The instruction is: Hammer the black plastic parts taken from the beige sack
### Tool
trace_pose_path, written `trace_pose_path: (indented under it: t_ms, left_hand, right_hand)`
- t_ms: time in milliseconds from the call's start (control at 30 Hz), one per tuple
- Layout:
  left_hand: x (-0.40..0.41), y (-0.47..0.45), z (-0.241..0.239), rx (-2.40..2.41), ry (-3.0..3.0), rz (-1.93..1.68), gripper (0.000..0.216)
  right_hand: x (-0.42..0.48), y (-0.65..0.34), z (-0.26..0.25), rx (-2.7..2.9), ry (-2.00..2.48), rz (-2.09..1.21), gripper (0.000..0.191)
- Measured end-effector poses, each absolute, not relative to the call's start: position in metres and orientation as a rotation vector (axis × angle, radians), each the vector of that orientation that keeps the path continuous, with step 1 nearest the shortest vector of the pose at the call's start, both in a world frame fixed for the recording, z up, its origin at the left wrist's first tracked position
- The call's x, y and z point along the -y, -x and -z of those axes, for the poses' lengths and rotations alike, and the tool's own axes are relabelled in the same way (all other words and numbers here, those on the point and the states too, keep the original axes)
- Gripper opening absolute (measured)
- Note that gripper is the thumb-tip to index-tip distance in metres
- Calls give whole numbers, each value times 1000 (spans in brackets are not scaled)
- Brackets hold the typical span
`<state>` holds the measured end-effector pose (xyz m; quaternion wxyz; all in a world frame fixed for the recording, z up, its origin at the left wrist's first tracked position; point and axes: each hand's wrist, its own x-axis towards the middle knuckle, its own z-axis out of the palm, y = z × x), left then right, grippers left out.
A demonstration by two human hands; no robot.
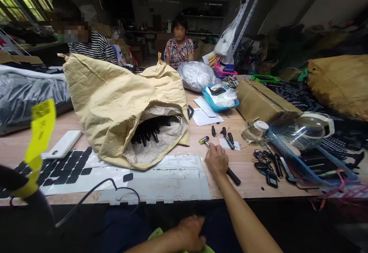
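Observation:
My right hand (pixel 216 160) is closed round the middle of a small hammer (pixel 234 177) lying on the table. The hammer's metal head, with a yellowish face, sticks out past my fingers, and its black handle shows behind the hand. Low over my lap is my left hand (pixel 191 233), blurred, so its fingers are not clear. Something lime-green (pixel 155 234) shows beneath it. In front of me a large beige cloth sack (pixel 115 96) lies on its side. Its mouth faces me, with several black parts (pixel 148 132) inside.
Black-handled tools (pixel 227 140), keys (pixel 263 161) and a blue basket (pixel 310 161) lie to the right. A cardboard box (pixel 258 99) stands behind them. At left are a white device (pixel 64 144), black stickers (pixel 70 165) and a cable. Two people sit across the table.

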<state>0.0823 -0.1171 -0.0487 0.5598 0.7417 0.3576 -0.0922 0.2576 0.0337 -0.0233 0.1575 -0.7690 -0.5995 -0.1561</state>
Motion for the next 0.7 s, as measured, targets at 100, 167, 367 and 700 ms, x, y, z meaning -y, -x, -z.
trace_pose_path:
  t_ms: [100, 167, 367, 700]
  left_hand:
    - [114, -64, -6, -484, -1725, 115, 34]
    - [95, -54, -42, -526, -1698, -175, 37]
    - [-28, -23, -84, -1892, -1648, -822, 33]
    - [-105, 0, -69, -2378, -1355, -434, 30]
  right_hand:
    - [-35, -257, 23, 1717, 2209, 424, 31]
    - [-35, -257, 23, 1715, 2219, 406, 31]
    - [-39, -255, 21, 1710, 2227, 373, 32]
    - [-40, -253, 19, 1703, 2236, 360, 32]
